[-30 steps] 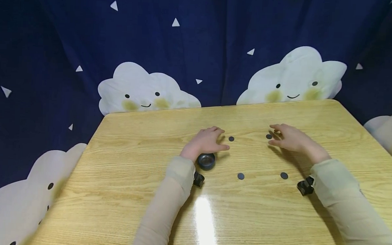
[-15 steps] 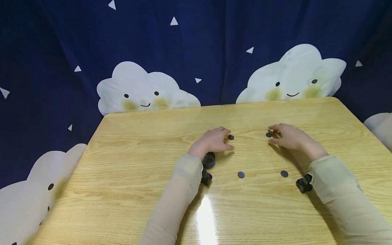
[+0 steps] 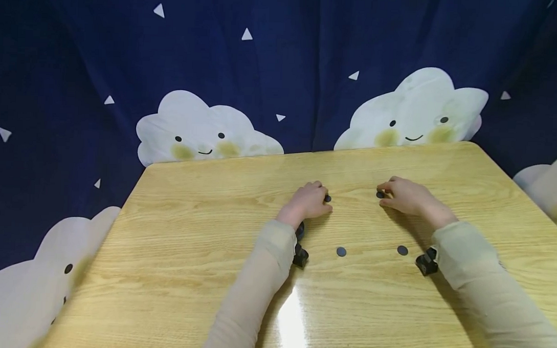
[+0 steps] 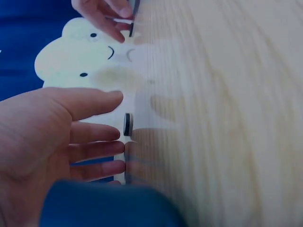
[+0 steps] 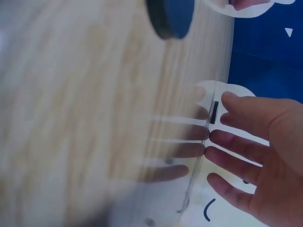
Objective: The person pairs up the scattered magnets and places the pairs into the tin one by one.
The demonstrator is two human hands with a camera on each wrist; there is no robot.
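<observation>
My left hand (image 3: 308,199) is lowered beside a small dark disc (image 3: 328,199) at the far middle of the table. In the left wrist view that disc (image 4: 128,124) stands just past the fingertips, between the thumb and the spread fingers. To the right, my right hand (image 3: 409,195) reaches over a second dark disc (image 3: 380,195). The right wrist view has this disc (image 5: 214,112) by the tips of the thumb and index finger, the other fingers extended. Two more flat discs lie nearer, a left one (image 3: 341,252) and a right one (image 3: 402,250).
A dark round dish (image 3: 300,230) is mostly hidden behind my left wrist. Black wrist cameras hang under both sleeves, the left camera (image 3: 300,256) and the right camera (image 3: 426,262). A dark blue curtain (image 3: 316,83) with clouds borders the wooden table (image 3: 189,232).
My left hand has moved right to the far left disc, its arm now covering most of the dish. My right hand has shifted slightly left, its fingers closer about the far right disc.
</observation>
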